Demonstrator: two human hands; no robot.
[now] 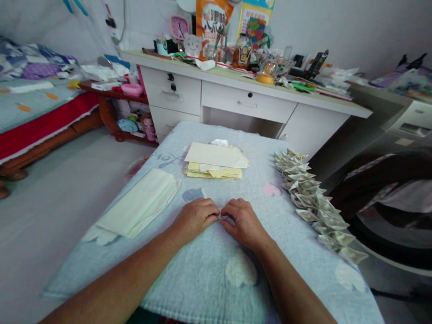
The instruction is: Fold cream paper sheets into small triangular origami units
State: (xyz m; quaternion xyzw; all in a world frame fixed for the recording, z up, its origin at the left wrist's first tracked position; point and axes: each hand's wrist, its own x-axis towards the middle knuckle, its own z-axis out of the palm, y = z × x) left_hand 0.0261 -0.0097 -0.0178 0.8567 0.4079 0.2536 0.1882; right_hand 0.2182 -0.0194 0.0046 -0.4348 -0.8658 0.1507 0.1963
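My left hand (pixel 197 218) and my right hand (pixel 244 222) meet over the middle of the cloth-covered table (pixel 197 286). Thumbs and fingertips of both pinch a tiny pale piece of folded paper (pixel 220 217), which the fingers mostly hide. Beyond them lies a stack of cream and yellow paper sheets (pixel 216 155). Left of my left hand is a pile of larger pale folded sheets (pixel 140 203). Along the table's right side, folded paper pieces with pointed ends, like little boats (pixel 310 203), stand nested in a long row.
A white desk (pixel 244 96) crowded with jars, a clock and a snack bag stands behind the table. At the left are a bed (pixel 27 110) and a low wooden shelf (pixel 108 97). A washing machine (pixel 410 148) is close on the right.
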